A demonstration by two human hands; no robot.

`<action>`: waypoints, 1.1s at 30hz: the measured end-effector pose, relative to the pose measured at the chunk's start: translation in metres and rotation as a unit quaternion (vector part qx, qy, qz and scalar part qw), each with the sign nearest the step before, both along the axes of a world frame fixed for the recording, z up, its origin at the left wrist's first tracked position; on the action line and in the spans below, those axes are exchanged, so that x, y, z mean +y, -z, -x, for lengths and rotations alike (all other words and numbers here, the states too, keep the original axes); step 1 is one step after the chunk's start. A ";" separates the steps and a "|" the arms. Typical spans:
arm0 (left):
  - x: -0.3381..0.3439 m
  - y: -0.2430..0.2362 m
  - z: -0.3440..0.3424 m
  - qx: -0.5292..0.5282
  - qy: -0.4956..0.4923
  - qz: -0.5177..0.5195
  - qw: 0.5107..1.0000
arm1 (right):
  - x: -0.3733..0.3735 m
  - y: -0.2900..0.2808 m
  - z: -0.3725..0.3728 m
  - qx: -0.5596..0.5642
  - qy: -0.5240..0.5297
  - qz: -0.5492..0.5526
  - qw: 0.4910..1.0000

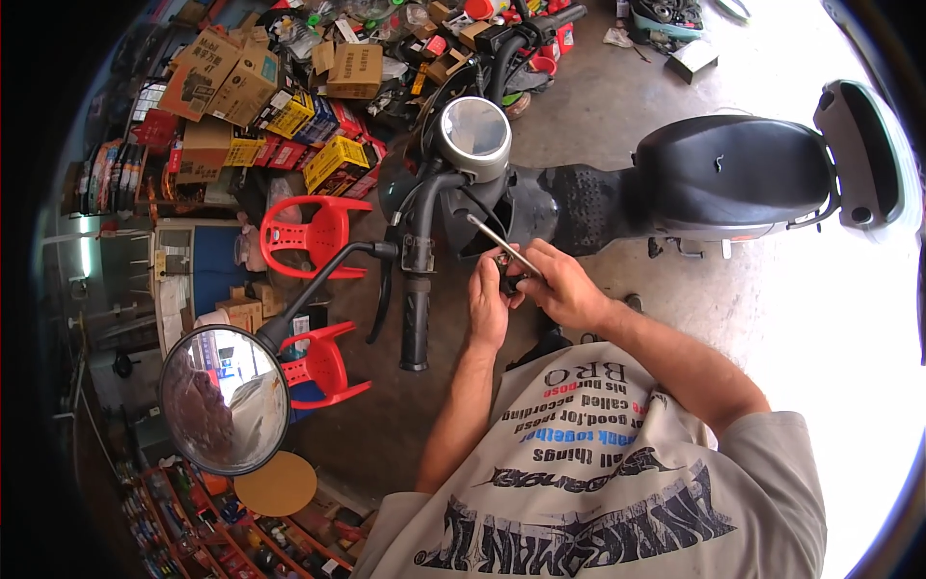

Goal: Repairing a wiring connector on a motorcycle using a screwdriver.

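Note:
My left hand grips a small black part, whose shape I cannot make out. My right hand is closed on a slim metal tool and touches that black part too. The tool points up and left toward a dark opening in the scooter's front panel. Just beyond is the handlebar with its black grip and a round silver-rimmed unit. A round mirror stands out to the left on a stalk.
The scooter's black seat extends right, with a rear backrest. Two red plastic chairs stand left of the handlebar. Piled boxes and parts fill the upper left. Tool racks and a round tan top are lower left.

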State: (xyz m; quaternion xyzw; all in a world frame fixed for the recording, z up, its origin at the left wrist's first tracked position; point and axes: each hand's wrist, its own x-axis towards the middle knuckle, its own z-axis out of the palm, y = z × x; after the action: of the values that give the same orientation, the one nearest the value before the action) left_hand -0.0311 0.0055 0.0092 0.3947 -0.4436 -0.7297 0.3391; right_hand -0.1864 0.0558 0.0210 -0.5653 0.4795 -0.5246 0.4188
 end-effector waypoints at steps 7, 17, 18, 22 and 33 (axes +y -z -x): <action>0.006 0.002 0.003 0.013 -0.017 0.026 0.999 | 0.004 -0.001 -0.010 -0.088 0.030 -0.041 0.995; 0.014 0.007 0.011 0.035 -0.077 0.021 0.996 | 0.009 -0.001 -0.008 -0.121 0.030 -0.029 0.992; 0.016 0.008 0.011 0.035 -0.076 0.022 0.996 | 0.009 0.000 -0.008 -0.122 0.026 -0.022 0.992; 0.015 0.010 0.008 0.040 -0.076 0.021 0.996 | 0.009 0.001 -0.012 -0.127 0.042 -0.011 0.991; 0.017 0.014 0.007 0.051 -0.089 0.042 0.994 | 0.012 0.004 -0.008 -0.150 0.038 -0.064 0.986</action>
State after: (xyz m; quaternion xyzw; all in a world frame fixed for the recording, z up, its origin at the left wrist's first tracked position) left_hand -0.0380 0.0230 -0.0043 0.3800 -0.4189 -0.6966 0.4414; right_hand -0.1788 0.0679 0.0165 -0.4339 0.4651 -0.5868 0.5010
